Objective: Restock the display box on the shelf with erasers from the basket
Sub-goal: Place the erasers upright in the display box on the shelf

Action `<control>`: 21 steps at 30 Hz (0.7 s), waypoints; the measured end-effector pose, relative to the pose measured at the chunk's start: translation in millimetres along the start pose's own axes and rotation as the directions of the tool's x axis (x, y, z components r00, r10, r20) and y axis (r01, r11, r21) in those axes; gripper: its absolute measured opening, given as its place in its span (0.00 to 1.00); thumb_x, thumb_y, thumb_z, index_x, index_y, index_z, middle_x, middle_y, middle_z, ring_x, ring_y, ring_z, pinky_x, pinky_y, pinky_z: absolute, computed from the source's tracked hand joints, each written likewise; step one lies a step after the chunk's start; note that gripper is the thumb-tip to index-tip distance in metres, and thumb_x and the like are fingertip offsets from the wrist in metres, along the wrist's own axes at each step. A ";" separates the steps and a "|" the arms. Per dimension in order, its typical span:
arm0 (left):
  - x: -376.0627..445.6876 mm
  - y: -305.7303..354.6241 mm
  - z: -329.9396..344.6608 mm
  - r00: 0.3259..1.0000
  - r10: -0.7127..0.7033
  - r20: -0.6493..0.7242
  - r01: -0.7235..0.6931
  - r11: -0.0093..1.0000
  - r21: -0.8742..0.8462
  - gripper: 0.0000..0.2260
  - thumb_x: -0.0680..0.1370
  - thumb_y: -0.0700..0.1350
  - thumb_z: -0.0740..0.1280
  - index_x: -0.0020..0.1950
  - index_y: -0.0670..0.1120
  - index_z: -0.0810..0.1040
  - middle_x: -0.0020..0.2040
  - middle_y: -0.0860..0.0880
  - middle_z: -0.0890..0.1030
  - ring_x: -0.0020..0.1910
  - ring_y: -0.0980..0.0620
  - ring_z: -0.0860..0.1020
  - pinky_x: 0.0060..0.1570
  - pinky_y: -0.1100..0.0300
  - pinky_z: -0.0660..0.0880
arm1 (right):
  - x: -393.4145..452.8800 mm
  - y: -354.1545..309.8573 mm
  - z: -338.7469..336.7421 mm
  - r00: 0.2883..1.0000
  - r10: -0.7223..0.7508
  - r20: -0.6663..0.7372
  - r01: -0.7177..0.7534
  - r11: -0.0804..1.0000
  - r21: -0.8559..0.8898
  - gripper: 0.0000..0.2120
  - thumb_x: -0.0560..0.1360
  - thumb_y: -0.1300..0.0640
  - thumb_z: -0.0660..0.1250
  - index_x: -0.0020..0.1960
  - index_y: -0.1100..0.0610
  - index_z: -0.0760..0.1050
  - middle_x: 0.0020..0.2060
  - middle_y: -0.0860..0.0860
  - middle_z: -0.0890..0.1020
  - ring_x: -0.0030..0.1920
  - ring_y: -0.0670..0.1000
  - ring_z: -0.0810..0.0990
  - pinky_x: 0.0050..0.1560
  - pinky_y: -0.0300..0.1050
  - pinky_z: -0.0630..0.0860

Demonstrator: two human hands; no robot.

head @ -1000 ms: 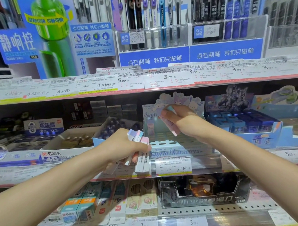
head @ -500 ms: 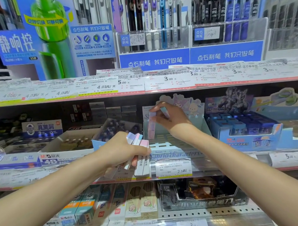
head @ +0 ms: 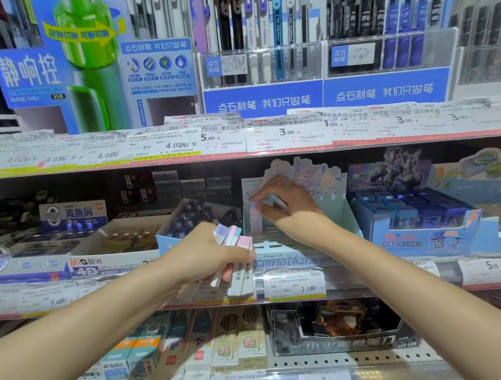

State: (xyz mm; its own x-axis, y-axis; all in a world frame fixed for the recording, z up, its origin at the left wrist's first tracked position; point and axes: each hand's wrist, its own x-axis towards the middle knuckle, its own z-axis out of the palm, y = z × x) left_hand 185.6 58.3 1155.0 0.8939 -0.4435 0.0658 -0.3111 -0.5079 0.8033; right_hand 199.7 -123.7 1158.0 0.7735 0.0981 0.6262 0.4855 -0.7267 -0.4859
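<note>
A pale blue cartoon-print display box [head: 346, 214] stands on the middle shelf. My right hand [head: 287, 207] reaches into it and pinches a long pastel eraser [head: 255, 218] that stands upright at the box's left wall; a second, blue eraser [head: 277, 201] is tucked between its fingers. In front of the box, my left hand [head: 209, 253] grips a bundle of several long pastel erasers [head: 238, 265], pink and blue tops fanned upward. No basket is in view.
A white M&G 4B eraser box [head: 108, 259] sits left of the display box, a blue box of sharpeners [head: 426, 234] right of it. Price tags line the shelf edges [head: 293, 285]. Pen racks fill the shelf above, boxed goods the shelf below.
My right hand has swung the eraser from slanted to upright and lowered it against the box's left wall. My left hand with its bundle has stayed put.
</note>
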 end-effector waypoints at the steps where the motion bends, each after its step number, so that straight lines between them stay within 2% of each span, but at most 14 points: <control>1: 0.4 -0.1 0.0 1.000 0.001 0.000 -0.001 1.000 -0.001 0.11 0.71 0.47 0.72 0.33 0.42 0.80 0.20 0.47 0.75 0.20 0.51 0.68 0.26 0.61 0.65 | 0.0 -0.1 0.4 1.000 0.002 0.005 -0.001 1.000 -0.021 0.08 0.73 0.63 0.64 0.50 0.57 0.80 0.47 0.48 0.73 0.47 0.45 0.72 0.44 0.18 0.62; 3: 1.1 -0.8 -0.3 1.000 0.001 -0.003 -0.001 1.000 -0.006 0.11 0.71 0.47 0.72 0.34 0.39 0.80 0.20 0.47 0.75 0.20 0.51 0.68 0.27 0.60 0.65 | 1.3 -1.1 0.8 0.999 0.015 0.042 -0.012 0.998 -0.069 0.09 0.73 0.63 0.63 0.49 0.57 0.80 0.47 0.49 0.73 0.47 0.46 0.72 0.41 0.23 0.64; 7: 1.7 -1.1 0.7 1.000 -0.001 -0.014 0.001 1.000 -0.004 0.13 0.71 0.47 0.72 0.36 0.36 0.80 0.21 0.46 0.75 0.22 0.50 0.69 0.26 0.61 0.65 | 1.4 -5.0 -0.4 0.994 0.045 0.099 -0.040 0.998 -0.051 0.10 0.72 0.64 0.63 0.50 0.58 0.80 0.46 0.50 0.76 0.47 0.48 0.74 0.49 0.36 0.68; 12: 1.0 -0.8 1.5 1.000 -0.008 -0.026 0.008 1.000 0.003 0.15 0.71 0.47 0.72 0.37 0.34 0.80 0.20 0.47 0.75 0.19 0.52 0.68 0.22 0.65 0.64 | -2.9 -11.2 -8.9 0.979 0.121 0.162 -0.128 0.991 0.029 0.11 0.72 0.62 0.63 0.53 0.56 0.78 0.46 0.47 0.75 0.48 0.46 0.74 0.40 0.31 0.69; 13: 1.1 -1.0 1.3 1.000 -0.010 -0.025 0.010 1.000 0.002 0.15 0.71 0.47 0.72 0.37 0.34 0.80 0.20 0.47 0.75 0.19 0.52 0.68 0.22 0.65 0.64 | -5.3 -11.3 -11.7 0.973 0.133 0.190 -0.147 0.987 0.060 0.12 0.73 0.61 0.62 0.55 0.55 0.77 0.45 0.45 0.75 0.46 0.42 0.74 0.39 0.28 0.67; 15: 1.2 -1.0 1.0 1.000 -0.015 -0.025 0.015 1.000 0.008 0.15 0.71 0.48 0.72 0.37 0.35 0.80 0.21 0.47 0.75 0.20 0.52 0.68 0.23 0.65 0.64 | -12.0 -10.4 -14.3 0.957 0.171 0.236 -0.211 0.965 0.155 0.12 0.76 0.57 0.57 0.56 0.55 0.75 0.36 0.41 0.72 0.34 0.34 0.72 0.34 0.30 0.66; 17: 1.2 -0.4 0.6 1.000 -0.017 -0.026 0.018 1.000 0.018 0.15 0.71 0.48 0.72 0.38 0.35 0.80 0.21 0.47 0.75 0.19 0.53 0.68 0.21 0.66 0.63 | -16.2 -6.2 -13.7 0.942 0.229 0.247 -0.284 0.934 0.218 0.16 0.75 0.50 0.52 0.54 0.55 0.74 0.30 0.42 0.67 0.29 0.38 0.66 0.32 0.34 0.61; 18: 1.1 0.2 0.6 1.000 -0.017 -0.023 0.017 1.000 0.023 0.15 0.71 0.48 0.72 0.39 0.34 0.80 0.21 0.47 0.75 0.18 0.53 0.68 0.20 0.67 0.63 | -16.8 -5.9 -13.7 0.937 0.244 0.250 -0.302 0.925 0.228 0.17 0.75 0.50 0.49 0.54 0.54 0.73 0.30 0.45 0.66 0.29 0.41 0.65 0.31 0.36 0.60; 21: 0.4 1.4 0.3 1.000 -0.010 -0.012 0.010 0.999 0.037 0.15 0.71 0.47 0.72 0.40 0.33 0.80 0.20 0.49 0.75 0.17 0.54 0.67 0.20 0.67 0.63 | -18.0 -11.2 -17.8 0.932 0.223 0.287 -0.319 0.880 0.353 0.16 0.77 0.60 0.49 0.51 0.51 0.75 0.32 0.55 0.62 0.24 0.44 0.61 0.28 0.37 0.59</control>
State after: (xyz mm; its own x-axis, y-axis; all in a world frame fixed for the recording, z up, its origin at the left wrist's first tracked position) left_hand 185.4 57.2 1155.9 0.9006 -0.4298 0.0648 -0.3138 -0.5397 0.7812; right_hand 173.0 -129.4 1163.1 0.9458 0.1240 0.3003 0.3239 -0.4308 -0.8423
